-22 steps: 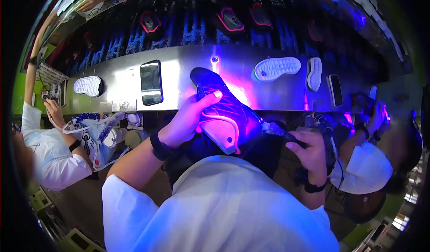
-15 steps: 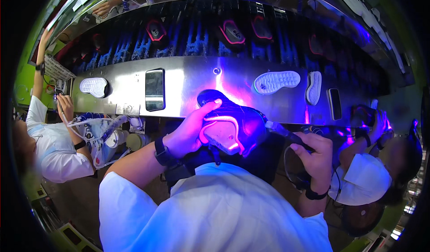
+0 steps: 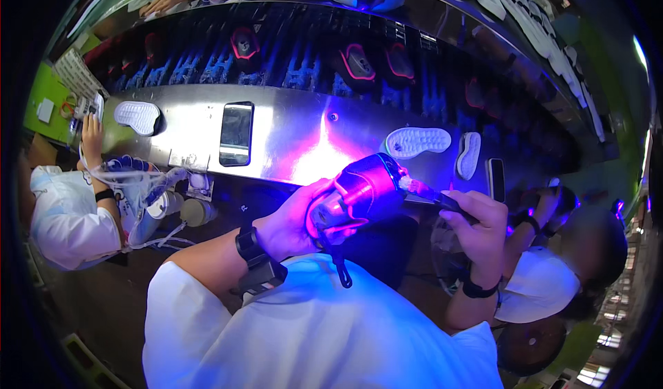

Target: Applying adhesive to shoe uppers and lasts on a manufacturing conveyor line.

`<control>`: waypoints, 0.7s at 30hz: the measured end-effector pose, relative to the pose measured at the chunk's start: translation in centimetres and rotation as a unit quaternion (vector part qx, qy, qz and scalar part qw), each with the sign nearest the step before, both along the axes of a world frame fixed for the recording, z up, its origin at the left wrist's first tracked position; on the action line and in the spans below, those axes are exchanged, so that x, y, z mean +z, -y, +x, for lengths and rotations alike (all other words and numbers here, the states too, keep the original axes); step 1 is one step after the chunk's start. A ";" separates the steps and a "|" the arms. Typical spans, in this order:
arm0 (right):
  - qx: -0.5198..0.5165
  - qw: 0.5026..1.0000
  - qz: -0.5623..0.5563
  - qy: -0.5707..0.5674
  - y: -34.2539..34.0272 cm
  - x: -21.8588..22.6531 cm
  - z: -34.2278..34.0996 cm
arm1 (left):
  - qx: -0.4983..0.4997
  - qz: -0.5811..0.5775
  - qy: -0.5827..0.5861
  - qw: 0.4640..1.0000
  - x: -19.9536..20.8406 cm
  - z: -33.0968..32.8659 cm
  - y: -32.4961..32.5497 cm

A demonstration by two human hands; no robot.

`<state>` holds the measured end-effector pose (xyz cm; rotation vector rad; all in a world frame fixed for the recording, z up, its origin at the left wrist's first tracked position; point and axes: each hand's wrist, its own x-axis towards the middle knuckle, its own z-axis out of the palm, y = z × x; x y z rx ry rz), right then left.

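Observation:
A dark shoe upper (image 3: 367, 186) with a line glowing pink under violet light is in front of my chest, over the near edge of the bench. My left hand (image 3: 286, 222) is closed around its left side. A dark loop hangs from the upper at the bottom. From the right, my right hand (image 3: 479, 222) grips the dark handle of a brush (image 3: 434, 195). The pale bristles meet the upper's right edge, apparently touching it. The fingers of my left hand are partly hidden behind the upper.
On the metal bench (image 3: 276, 123) lie a phone (image 3: 237, 133), white shoe soles (image 3: 418, 141) and a second phone (image 3: 496, 179) at right. Beyond runs a dark conveyor carrying shoe uppers (image 3: 359, 64). Co-workers sit close on both sides; another's hands show across the conveyor.
My left hand has turned the shoe upper, so its dark end has swung from the upper left toward the right. The brush has tipped steeper along the upper's edge.

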<state>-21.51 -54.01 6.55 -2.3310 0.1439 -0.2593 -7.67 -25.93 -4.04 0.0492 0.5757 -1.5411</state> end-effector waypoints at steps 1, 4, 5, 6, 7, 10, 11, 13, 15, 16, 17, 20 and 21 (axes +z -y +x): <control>-0.002 1.000 0.015 0.003 -0.4 -0.3 0.3 | 0.008 -0.006 -0.001 1.000 -0.6 -0.2 -0.1; 0.002 0.999 0.034 0.018 -1.2 -1.8 1.2 | -0.012 0.017 -0.037 0.999 -1.7 -0.4 -0.2; 0.008 0.999 0.044 0.029 -1.5 -2.3 1.6 | -0.019 -0.034 -0.095 0.995 -1.9 -0.5 -0.4; 0.005 0.998 0.059 0.026 -2.0 -2.7 1.9 | -0.025 -0.086 -0.151 0.984 -2.1 -0.6 -0.8; 0.012 0.998 0.055 0.027 -2.6 -3.3 2.1 | -0.019 -0.091 -0.149 0.984 -2.1 -0.7 -1.1; 0.007 0.990 0.127 0.056 -3.7 -5.4 1.8 | -0.024 -0.078 -0.176 0.981 -1.9 -1.1 -1.2; 0.013 0.990 0.126 0.056 -4.2 -6.1 1.3 | -0.033 -0.070 -0.186 0.979 -1.7 -1.1 -1.4; -0.019 0.980 0.186 0.066 -5.3 -7.7 0.5 | -0.032 -0.062 -0.194 0.979 -1.3 -1.2 -2.0; -0.024 0.981 0.186 0.051 -5.1 -10.0 -1.4 | -0.026 -0.016 -0.101 0.994 -0.9 -1.1 -2.3; -0.047 0.982 0.178 0.033 -4.8 -11.3 -2.4 | -0.014 -0.083 -0.015 0.996 -1.0 -0.6 -2.1; -0.071 0.983 0.170 0.016 -4.2 -12.5 -3.0 | -0.014 -0.078 -0.013 0.997 -0.7 -0.1 -2.1; -0.116 0.985 0.117 -0.048 -2.8 -12.4 -0.5 | -0.016 0.018 0.267 0.963 1.8 2.9 0.4; -0.156 0.976 0.127 -0.078 -2.7 -12.1 0.6 | -0.012 0.003 0.326 0.945 1.9 3.7 0.5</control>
